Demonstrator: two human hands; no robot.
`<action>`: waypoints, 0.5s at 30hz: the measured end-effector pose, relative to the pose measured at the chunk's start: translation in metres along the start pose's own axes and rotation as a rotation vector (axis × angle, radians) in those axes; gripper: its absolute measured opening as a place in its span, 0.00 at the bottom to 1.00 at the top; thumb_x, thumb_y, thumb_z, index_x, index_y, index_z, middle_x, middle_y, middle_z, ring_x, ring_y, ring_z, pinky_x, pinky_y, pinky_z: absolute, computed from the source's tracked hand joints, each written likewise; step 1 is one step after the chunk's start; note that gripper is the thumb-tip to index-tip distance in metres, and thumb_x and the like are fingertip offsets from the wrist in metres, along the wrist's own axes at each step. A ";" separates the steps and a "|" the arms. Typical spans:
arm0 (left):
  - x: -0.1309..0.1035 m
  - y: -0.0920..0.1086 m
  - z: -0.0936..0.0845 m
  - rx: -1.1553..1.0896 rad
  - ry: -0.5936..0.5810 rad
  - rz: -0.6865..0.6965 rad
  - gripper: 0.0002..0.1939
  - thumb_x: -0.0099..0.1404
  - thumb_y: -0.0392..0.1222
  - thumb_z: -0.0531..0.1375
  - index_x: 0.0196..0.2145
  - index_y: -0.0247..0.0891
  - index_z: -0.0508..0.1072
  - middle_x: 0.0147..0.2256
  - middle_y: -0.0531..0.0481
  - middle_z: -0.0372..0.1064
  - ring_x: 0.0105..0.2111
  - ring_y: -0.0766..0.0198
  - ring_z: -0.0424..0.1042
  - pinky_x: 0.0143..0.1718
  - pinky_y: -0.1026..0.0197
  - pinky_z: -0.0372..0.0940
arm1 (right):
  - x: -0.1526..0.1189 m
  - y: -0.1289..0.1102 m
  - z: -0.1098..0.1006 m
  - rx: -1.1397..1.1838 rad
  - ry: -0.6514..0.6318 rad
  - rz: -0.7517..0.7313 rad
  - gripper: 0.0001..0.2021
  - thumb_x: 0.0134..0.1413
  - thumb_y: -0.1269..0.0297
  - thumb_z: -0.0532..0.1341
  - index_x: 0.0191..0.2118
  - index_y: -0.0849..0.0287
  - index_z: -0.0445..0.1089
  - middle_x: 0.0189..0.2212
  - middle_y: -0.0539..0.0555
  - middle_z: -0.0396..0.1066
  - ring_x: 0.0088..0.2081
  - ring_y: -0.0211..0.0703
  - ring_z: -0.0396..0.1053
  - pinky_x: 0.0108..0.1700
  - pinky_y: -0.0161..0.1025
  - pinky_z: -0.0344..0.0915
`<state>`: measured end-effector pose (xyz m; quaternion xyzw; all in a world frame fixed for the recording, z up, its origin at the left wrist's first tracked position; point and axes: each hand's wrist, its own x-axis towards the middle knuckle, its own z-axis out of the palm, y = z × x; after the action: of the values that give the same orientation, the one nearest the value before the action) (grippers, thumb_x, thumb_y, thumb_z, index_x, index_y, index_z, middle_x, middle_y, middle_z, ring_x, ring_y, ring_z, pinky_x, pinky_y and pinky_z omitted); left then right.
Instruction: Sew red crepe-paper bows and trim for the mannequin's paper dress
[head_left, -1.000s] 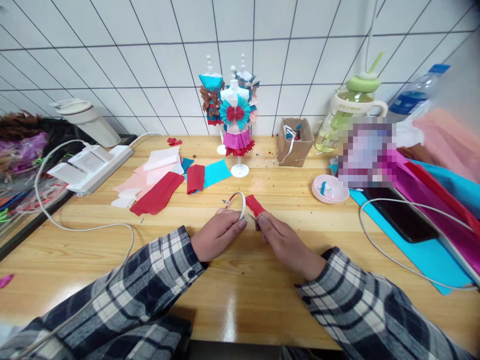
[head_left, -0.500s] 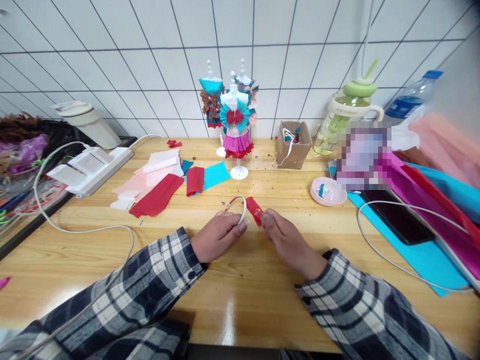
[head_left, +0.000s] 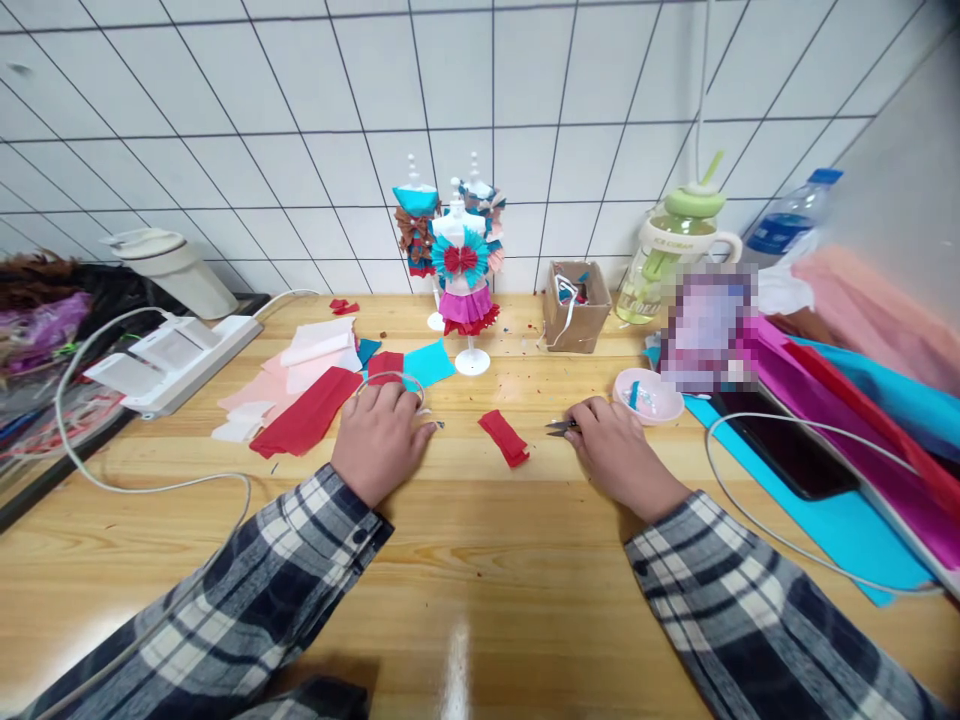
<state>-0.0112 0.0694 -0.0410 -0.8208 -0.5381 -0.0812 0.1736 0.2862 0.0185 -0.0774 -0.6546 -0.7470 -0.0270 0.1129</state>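
My left hand (head_left: 384, 440) is closed over a thin white ring, likely a roll of tape (head_left: 390, 377), down at the table. The ring's rim shows behind the fingers. A folded strip of red crepe paper (head_left: 504, 438) lies loose between my hands. My right hand (head_left: 616, 445) rests on the table to the right, fingers curled round small scissors (head_left: 561, 428). Their dark blades point left and the handles are hidden. Beyond the hands stands a small white dress-form (head_left: 459, 222) dressed in blue, red and magenta paper, with more decorated forms behind it.
Pink and red paper pieces (head_left: 304, 412) lie left of my left hand. A pink dish (head_left: 667, 407) sits just behind my right hand. At the back are a small cardboard box (head_left: 576, 325) and a green-lidded bottle (head_left: 675, 250). A power strip (head_left: 180, 370) and cable lie left.
My hands have moved apart. The red strip, earlier at my right fingers, now lies on the table. My left hand has lowered the ring leftward; scissors now show in my right hand.
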 end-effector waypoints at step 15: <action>0.000 -0.017 -0.001 0.178 -0.008 -0.074 0.18 0.68 0.48 0.48 0.33 0.34 0.71 0.34 0.39 0.68 0.38 0.47 0.65 0.39 0.49 0.56 | 0.001 -0.027 -0.019 0.305 0.063 -0.226 0.11 0.62 0.67 0.53 0.42 0.54 0.72 0.40 0.54 0.72 0.43 0.46 0.63 0.46 0.42 0.58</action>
<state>-0.0267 0.0753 -0.0370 -0.7820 -0.5739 -0.0363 0.2405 0.2625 0.0119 -0.0557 -0.5408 -0.8072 0.0535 0.2303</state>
